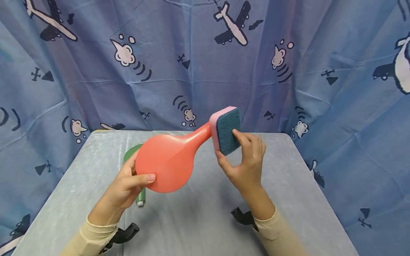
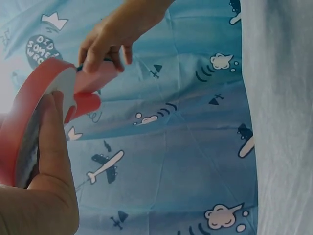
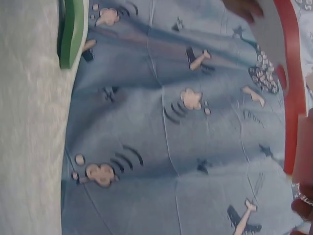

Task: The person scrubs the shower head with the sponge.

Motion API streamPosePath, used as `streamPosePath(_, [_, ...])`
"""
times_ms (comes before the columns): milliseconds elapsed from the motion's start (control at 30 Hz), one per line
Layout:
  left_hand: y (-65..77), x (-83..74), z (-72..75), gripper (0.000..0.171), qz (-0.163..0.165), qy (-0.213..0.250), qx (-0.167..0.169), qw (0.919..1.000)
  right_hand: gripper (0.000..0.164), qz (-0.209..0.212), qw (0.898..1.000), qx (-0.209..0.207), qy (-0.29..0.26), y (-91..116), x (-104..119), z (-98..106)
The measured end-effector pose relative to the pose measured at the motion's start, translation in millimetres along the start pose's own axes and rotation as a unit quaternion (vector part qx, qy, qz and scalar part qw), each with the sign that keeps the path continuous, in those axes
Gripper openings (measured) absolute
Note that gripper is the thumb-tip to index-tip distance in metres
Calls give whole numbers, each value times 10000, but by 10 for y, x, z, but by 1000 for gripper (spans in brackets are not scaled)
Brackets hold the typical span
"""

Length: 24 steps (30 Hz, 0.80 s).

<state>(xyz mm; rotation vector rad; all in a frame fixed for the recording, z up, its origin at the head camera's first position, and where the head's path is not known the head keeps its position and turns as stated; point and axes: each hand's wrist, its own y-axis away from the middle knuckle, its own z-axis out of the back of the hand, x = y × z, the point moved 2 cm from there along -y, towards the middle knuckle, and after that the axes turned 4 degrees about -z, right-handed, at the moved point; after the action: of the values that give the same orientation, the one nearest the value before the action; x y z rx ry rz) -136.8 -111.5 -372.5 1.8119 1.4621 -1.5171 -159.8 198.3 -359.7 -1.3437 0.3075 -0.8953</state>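
Note:
My left hand (image 1: 123,186) grips the round head of an orange-red hand mirror (image 1: 164,160) by its edge, thumb on the smooth back. In the left wrist view, the fingers lie against the mirror's pale, shiny face (image 2: 61,85). The mirror's handle (image 1: 202,134) points up and to the right. My right hand (image 1: 248,161) pinches a kitchen sponge (image 1: 229,131), pink with a dark teal scouring side. Its pink side meets the handle's end, which is hidden behind the sponge. Both things are held above the table.
A green round-headed thing with a handle (image 1: 141,198) lies on the grey-white table (image 1: 192,227), partly hidden behind my left hand and the mirror. Blue curtains (image 1: 205,71) printed with airplanes hang around the table's back and sides. Black wrist mounts (image 1: 126,233) stick out from both sleeves.

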Motion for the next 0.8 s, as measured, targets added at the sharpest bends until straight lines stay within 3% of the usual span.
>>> streamPosePath(100, [1, -4, 2, 67, -55, 47, -88, 9999, 57, 956, 9940, 219, -480, 44, 131, -68])
streamPosePath(200, [0, -9, 17, 63, -146, 10, -134, 9998, 53, 1918, 9774, 432, -776, 59, 221, -106])
streamPosePath(267, [-1, -15, 22, 62, -170, -48, -163, 9997, 52, 2108, 9742, 407, -697, 51, 219, -94])
streamPosePath(333, [0, -23, 28, 63, -175, -152, -200, 9995, 52, 1834, 9817, 268, -448, 23, 171, -63])
streamPosePath(433, [-6, -36, 24, 66, -180, -343, -225, 9990, 55, 768, 9970, 116, 49, -24, 42, 2])
streamPosePath(500, [-19, -34, 12, 67, -228, -534, -231, 9980, 58, 34, 9995, 127, 278, -36, -55, 43])
streamPosePath(567, [-29, -27, -2, 66, -338, -740, -233, 9964, 61, -383, 9984, 204, 373, -37, -115, 65])
streamPosePath(667, [-28, -8, -10, 63, -490, -1040, -362, 9927, 62, -444, 9981, 379, 214, -10, -86, 43])
streamPosePath(800, [-17, 19, -11, 58, -496, -1426, -648, 9864, 61, 248, 9977, 589, -209, 71, 139, -58])
